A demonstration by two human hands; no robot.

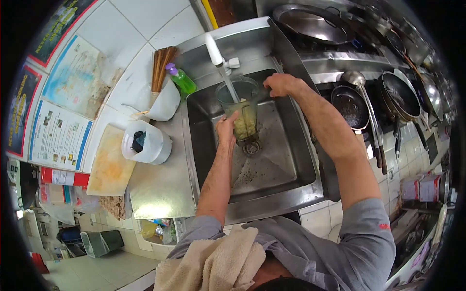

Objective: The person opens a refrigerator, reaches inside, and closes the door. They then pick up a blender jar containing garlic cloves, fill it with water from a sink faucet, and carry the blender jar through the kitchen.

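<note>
A clear blender jar [246, 110] stands upright in the metal sink, with pale yellowish chunks [244, 127] inside it. My left hand [226, 128] is wrapped round the jar's near left side. Above the jar is a white faucet [214, 50], and a pale streak that looks like running water drops from it into the jar's mouth. My right hand [279, 85] is over the sink's right side, a little apart from the jar's rim. Its fingers are curled together; whether anything is between them is hidden.
Left of the sink [272, 206] are a green soap bottle [183, 81], a white container [165, 103] with thin brown sticks, a white tub [162, 148] and a stained cutting board [110, 157]. Pans [350, 109] and a ladle [357, 80] lie on the stove at right.
</note>
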